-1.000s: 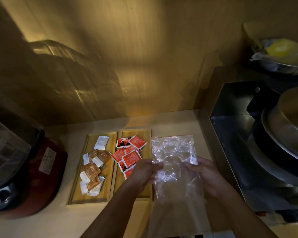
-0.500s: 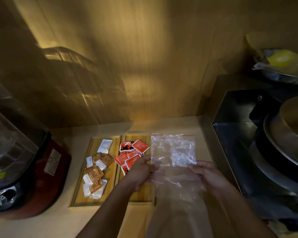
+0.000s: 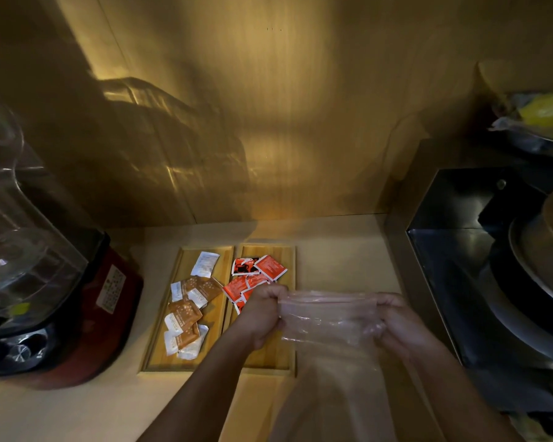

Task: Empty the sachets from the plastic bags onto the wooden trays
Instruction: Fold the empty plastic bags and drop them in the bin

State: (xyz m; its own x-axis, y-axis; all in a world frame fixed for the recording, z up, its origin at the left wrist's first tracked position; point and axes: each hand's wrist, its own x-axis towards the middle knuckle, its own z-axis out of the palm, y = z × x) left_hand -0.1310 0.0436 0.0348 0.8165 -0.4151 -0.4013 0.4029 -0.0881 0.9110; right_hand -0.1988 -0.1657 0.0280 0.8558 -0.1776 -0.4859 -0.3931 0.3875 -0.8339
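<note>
Two wooden trays lie side by side on the counter. The left tray (image 3: 160, 352) holds several brown and white sachets (image 3: 186, 314). The right tray (image 3: 278, 355) holds several red sachets (image 3: 259, 272). To the right of the trays, I hold a clear plastic bag (image 3: 329, 317), folded over and stretched flat between both hands. My left hand (image 3: 265, 311) grips its left edge above the right tray. My right hand (image 3: 396, 320) grips its right edge. The bag looks empty of sachets.
A red appliance with a clear jug (image 3: 45, 282) stands at the left. A dark metal unit with round pans (image 3: 508, 282) fills the right side. A wooden wall (image 3: 268, 122) rises behind the beige counter (image 3: 339, 250).
The upper part of the bag, upright before, has been folded down toward me. Both hands moved slightly apart, pulling the bag taut.
</note>
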